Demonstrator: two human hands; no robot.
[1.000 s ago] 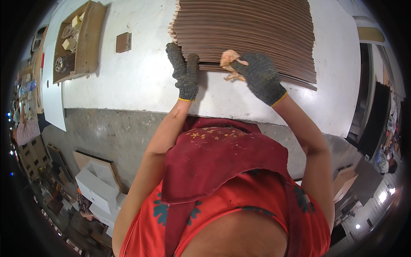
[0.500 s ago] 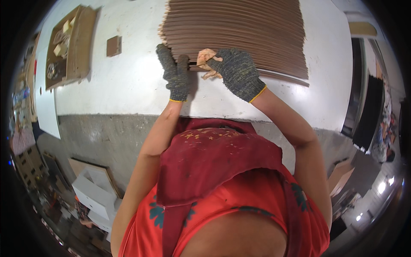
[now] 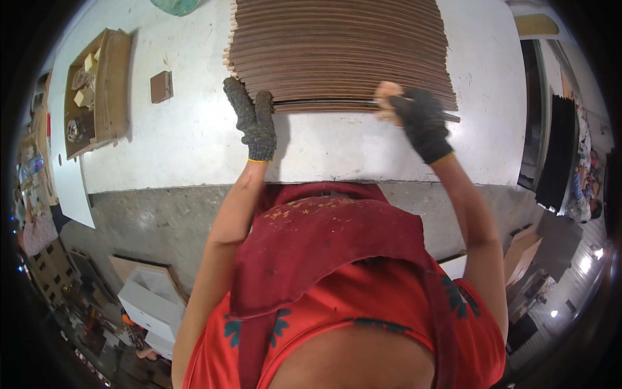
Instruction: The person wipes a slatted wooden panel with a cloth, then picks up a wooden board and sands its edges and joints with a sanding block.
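Note:
Long brown wooden strips (image 3: 337, 55) lie side by side in a wide stack on a white table. My left hand (image 3: 253, 123), in a dark knitted glove, rests at the left end of the nearest strips. Its fingers are stretched along the strip ends, with the thumb spread apart over the near edge. My right hand (image 3: 424, 123), gloved the same way and blurred, grips a crumpled tan cloth (image 3: 387, 100). The cloth touches the near strips toward their right end. A dark line runs along the near strips between my hands.
Left on the white table (image 3: 188, 149) is an open cardboard box (image 3: 116, 97) with pale blocks and a tape roll. A small brown block (image 3: 161, 87) sits between box and strips. A green round thing (image 3: 175, 5) shows at the far edge.
My right hand has slid the cloth rightward along the near strips. The left hand stays at the strips' left end. The whole view has shifted slightly.

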